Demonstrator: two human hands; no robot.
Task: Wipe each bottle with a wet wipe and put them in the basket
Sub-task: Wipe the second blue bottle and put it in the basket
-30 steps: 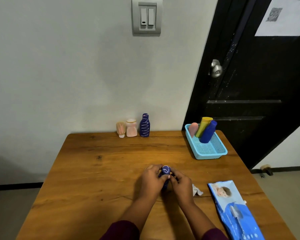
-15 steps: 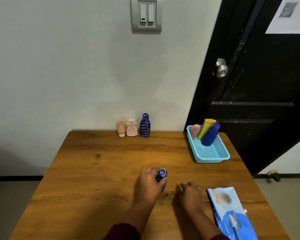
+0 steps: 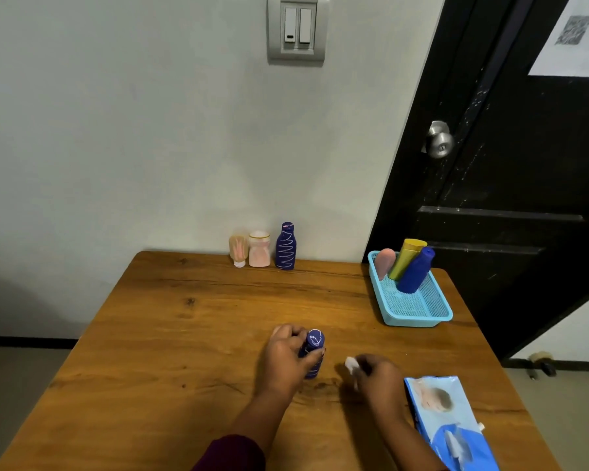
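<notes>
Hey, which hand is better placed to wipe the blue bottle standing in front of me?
Right. The right hand pinches the wet wipe just beside the blue bottle, while the left hand grips that bottle upright on the table, so it likely serves best as the steadying hand.

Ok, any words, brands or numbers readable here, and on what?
Nothing reads clearly.
Paper on the door: QR-like code, blurred.
Wipes pack: print too blurred.
Blue bottle in the left hand: white cap mark, unreadable.
Far blue bottle: white squiggles, no letters.
</notes>
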